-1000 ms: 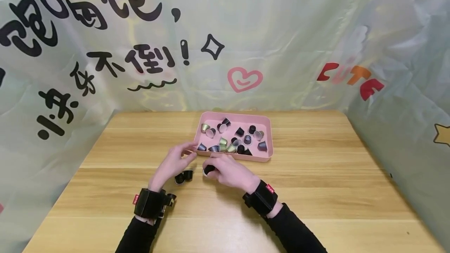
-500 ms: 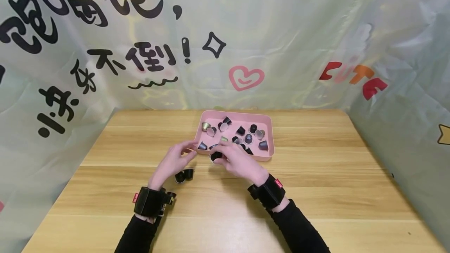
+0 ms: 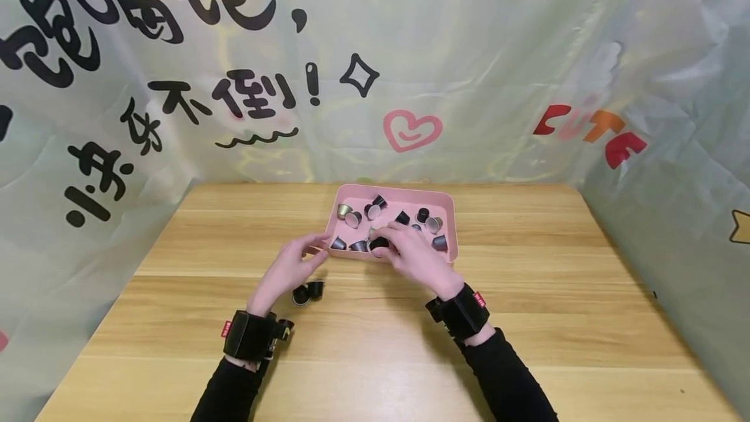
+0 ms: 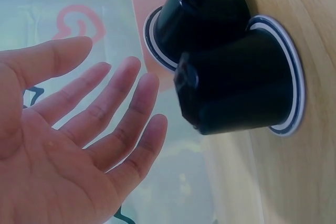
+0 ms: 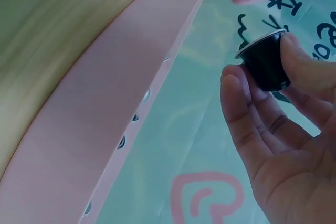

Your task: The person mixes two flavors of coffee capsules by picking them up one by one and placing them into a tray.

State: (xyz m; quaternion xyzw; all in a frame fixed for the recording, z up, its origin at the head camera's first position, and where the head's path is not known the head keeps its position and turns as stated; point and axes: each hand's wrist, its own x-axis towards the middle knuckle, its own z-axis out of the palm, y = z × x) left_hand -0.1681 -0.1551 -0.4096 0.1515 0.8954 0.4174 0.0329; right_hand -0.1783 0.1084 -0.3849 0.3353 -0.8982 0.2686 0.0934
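Note:
My right hand (image 3: pixel 415 260) pinches a black coffee capsule (image 5: pixel 264 62) between thumb and fingers. It is over the front part of a pink tray (image 3: pixel 404 190); in the right wrist view the capsule's pale rim faces up. The left hand (image 3: pixel 290 273) hovers by the tray's front left corner, fingers apart and palm bare in the left wrist view. Just below it, two black capsules lie side by side on the wooden table, one (image 3: pixel 301 295) with its rim toward me and the other (image 3: pixel 316 289) on its side.
Several capsules in black, grey-blue and pale green are scattered inside the tray, such as a gold-green one (image 3: pixel 343 211) and a blue one (image 3: pixel 440 243). The right hand hides some of them. A printed cloth (image 3: pixel 480 83) hangs behind the table (image 3: pixel 556 292).
My right hand has lifted the black capsule from the table and carried it forward and right, from in front of the tray to over it. The left hand has stayed in place.

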